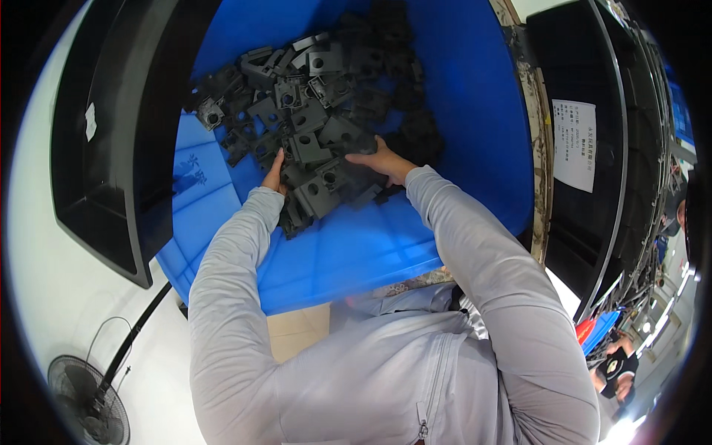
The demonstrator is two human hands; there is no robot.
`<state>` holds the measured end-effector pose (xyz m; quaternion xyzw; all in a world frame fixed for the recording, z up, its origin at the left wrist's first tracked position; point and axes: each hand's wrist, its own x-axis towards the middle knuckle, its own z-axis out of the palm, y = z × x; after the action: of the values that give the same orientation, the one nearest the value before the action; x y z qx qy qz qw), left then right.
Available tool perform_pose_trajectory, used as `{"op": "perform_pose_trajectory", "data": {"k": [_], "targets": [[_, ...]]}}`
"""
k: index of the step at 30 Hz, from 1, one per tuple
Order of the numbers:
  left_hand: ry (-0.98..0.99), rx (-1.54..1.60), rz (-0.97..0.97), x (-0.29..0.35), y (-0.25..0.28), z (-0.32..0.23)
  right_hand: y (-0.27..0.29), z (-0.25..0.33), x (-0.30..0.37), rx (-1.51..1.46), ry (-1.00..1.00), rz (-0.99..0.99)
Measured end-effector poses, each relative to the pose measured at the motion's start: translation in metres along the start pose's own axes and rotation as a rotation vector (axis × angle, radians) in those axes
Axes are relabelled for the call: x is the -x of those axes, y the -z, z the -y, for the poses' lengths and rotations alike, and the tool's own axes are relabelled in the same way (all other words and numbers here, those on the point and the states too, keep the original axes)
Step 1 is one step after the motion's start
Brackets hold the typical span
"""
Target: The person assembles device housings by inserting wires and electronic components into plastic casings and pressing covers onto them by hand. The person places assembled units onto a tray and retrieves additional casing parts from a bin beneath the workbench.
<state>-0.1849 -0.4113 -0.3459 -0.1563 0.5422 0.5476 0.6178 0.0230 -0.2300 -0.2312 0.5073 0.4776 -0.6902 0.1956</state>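
A loose heap of dark grey plastic parts (311, 141), flat plates with a round hole in many of them, lies in a big blue bin (475, 111). At the heap's near left side is my left hand (275, 176), its thumb stretched upward and its other fingers mostly hidden among the parts. My right hand (386, 162) reaches into the right side of the heap, thumb and forefinger spread apart; parts cover the other fingers. Several parts lie between the two hands. Neither hand shows a closed grip.
Left of the bin stands a black panel-like casing (111, 133). Another black casing (575, 81) with a white paper label is at the right, beside a worn board edge (545, 148). A fan (89, 397) stands at lower left. People (615, 367) are far off at right.
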Motion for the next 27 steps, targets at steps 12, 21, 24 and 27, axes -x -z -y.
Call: {"op": "perform_pose_trajectory", "data": {"k": [12,21,24,27], "targets": [[0.352,-0.194,0.056,0.041,-0.065,-0.023,0.011,-0.012,-0.012,-0.123,0.029,0.128],[0.369,-0.103,0.07,0.033,-0.067,-0.018,0.001,-0.001,-0.009,-0.226,0.06,0.215],[0.362,-0.086,0.1,0.04,-0.066,-0.021,-0.002,0.003,-0.003,-0.292,-0.05,0.125],[0.297,-0.121,0.027,0.058,-0.076,-0.026,-0.002,0.009,0.009,-0.334,-0.037,0.197]]}}
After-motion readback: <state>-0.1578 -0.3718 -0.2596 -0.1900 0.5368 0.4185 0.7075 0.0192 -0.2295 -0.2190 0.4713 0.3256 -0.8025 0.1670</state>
